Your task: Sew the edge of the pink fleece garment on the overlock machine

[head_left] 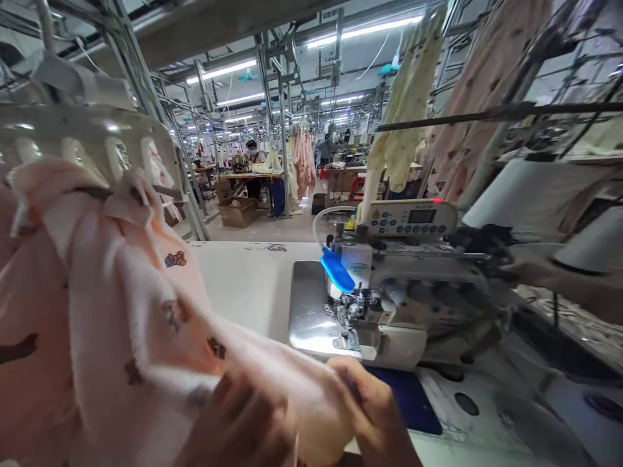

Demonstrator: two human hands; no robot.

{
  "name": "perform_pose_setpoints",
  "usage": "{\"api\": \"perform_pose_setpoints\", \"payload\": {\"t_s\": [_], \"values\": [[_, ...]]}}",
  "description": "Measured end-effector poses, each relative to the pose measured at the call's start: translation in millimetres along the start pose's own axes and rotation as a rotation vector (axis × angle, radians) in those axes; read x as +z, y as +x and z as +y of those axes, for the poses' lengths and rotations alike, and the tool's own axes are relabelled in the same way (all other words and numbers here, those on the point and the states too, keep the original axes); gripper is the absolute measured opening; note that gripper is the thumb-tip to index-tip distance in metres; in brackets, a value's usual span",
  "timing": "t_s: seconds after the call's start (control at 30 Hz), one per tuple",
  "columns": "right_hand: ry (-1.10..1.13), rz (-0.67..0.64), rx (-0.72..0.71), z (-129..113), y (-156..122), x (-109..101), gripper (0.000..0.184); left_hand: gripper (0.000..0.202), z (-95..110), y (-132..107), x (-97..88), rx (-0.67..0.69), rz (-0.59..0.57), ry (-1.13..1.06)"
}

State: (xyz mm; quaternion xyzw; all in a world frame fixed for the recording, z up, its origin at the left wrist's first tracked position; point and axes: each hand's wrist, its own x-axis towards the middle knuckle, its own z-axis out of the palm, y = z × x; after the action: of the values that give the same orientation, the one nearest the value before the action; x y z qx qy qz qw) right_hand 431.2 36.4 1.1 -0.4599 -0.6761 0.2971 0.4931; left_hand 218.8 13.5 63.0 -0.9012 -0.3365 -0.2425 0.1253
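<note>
Gripped pink printed fabric (146,324) with both hands' fingers, left hand (238,428), right hand (374,415); overlock machine (389,292) at one o'clock, apparently untouched.

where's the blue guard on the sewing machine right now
In the head view the blue guard sits just right of centre on the front of the sewing machine, above the presser foot and beyond the right hand.

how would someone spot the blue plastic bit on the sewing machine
Find the white sewing machine on the white table, right of the pink cloth. On its left end, above the needle area, sits the blue flap, the only bright blue part there.
</note>
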Motion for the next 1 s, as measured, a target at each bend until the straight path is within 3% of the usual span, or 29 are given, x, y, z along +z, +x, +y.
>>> {"api": "perform_pose_setpoints", "payload": {"t_s": [0.07, 0.13, 0.23, 0.43, 0.7, 0.83, 0.93, 1.0], "values": [[-0.210, 0.187, 0.034, -3, 10, -18, 0.028, 0.019, -7, 42, 25.5, -0.045, 0.047, -0.014], [-0.385, 0.315, 0.068, -3, 20, -24, 0.022, 0.017, -13, 75, 49.4, -0.006, 0.060, -0.119], [-0.512, 0.410, 0.093, 0, 29, -20, 0.015, 0.016, -17, 97, 69.2, -0.029, 0.018, -0.222], [-0.638, 0.486, -0.028, 3, 29, -18, 0.012, 0.022, -14, 85, 63.4, -0.004, -0.121, -0.227], [-0.644, 0.509, 0.044, 13, 43, -17, 0.014, 0.020, -13, 92, 65.1, 0.035, -0.181, -0.173], [-0.659, 0.541, -0.027, 11, 34, -21, 0.029, 0.015, -8, 84, 55.4, 0.095, 0.001, -0.086], [-0.581, 0.587, -0.204, -4, 8, -17, 0.036, 0.015, 7, 69, 43.8, 0.099, 0.200, -0.050], [-0.451, 0.547, -0.292, -15, -12, -5, 0.036, 0.015, 19, 61, 37.2, 0.102, 0.250, -0.039]]}}
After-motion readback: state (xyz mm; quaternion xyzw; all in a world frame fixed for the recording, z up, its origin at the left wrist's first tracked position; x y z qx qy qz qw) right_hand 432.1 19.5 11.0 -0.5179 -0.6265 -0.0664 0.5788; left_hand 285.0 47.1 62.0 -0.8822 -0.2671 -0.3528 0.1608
